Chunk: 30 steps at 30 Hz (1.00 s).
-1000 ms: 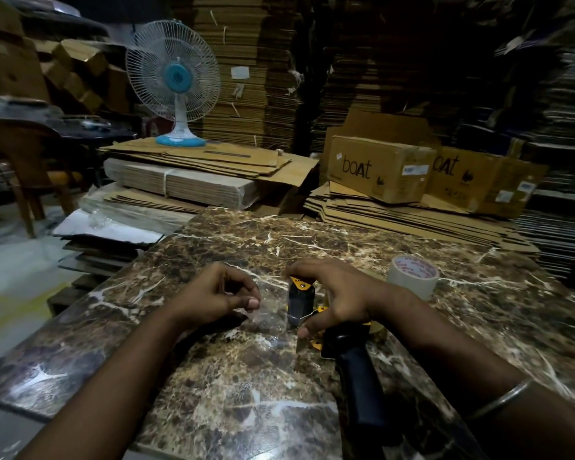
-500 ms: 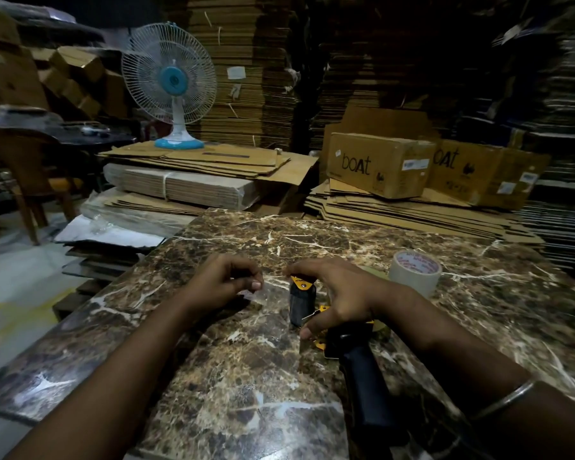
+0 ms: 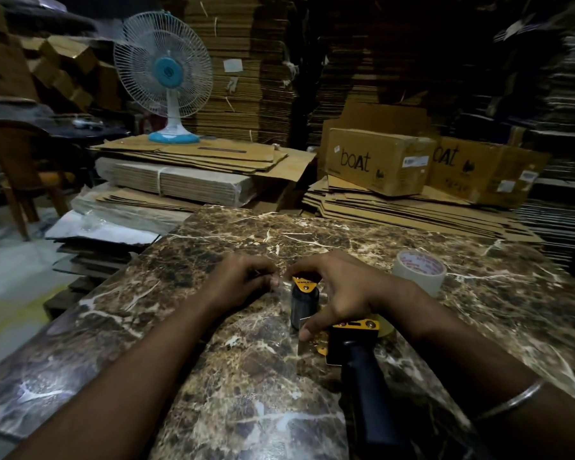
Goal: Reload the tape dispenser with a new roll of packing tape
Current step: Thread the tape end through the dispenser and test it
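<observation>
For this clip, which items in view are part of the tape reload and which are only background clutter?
In the job:
- dispenser, on the marble table
- tape roll, right of the hands
- left hand, pinching a clear tape end
- right hand, curled over the dispenser's front

Lying about:
- fan
- boxes marked "boat"
- flat cardboard stacks
- chair

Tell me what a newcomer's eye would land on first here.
Two hands, the left hand and the right hand, meet over a yellow and black tape dispenser on the marble table. A tape roll stands to the right; a white and blue fan sits behind, on cardboard.
</observation>
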### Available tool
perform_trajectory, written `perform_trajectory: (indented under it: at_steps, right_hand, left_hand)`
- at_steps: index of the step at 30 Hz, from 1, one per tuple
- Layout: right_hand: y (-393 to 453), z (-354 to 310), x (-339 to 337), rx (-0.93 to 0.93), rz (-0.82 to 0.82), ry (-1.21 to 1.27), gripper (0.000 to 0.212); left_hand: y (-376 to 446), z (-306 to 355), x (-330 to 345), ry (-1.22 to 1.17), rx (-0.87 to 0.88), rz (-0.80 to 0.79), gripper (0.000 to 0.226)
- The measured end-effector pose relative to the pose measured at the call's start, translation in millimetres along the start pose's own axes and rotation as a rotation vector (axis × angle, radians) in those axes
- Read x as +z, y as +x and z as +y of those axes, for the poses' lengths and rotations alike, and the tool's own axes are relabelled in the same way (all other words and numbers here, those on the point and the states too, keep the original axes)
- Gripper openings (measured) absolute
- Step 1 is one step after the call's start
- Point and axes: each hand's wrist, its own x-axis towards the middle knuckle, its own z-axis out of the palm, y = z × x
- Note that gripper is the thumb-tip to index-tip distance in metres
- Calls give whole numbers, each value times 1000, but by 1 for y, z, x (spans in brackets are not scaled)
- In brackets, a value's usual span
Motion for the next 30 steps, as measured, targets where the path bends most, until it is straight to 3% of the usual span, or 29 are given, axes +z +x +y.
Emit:
perform_trajectory:
  at_steps: [7, 10, 15, 24, 30]
  right_hand:
    - [1, 0, 5, 33, 57, 73, 80]
    - [4, 0, 10, 38, 99, 90, 85]
    - [6, 0, 12, 38, 108, 75, 75]
    - [10, 1, 12, 72, 123, 52, 57]
    - [27, 2, 9, 124, 132, 113, 48]
  left_hand:
    - [5, 0, -3, -17, -3, -42, 11]
    - [9, 2, -10, -97, -47, -141, 16]
    - [18, 4, -14, -172, -110, -309, 19]
    - [12, -4, -8, -224, -106, -122, 14]
    - [19, 0, -16, -260, -183, -364, 13]
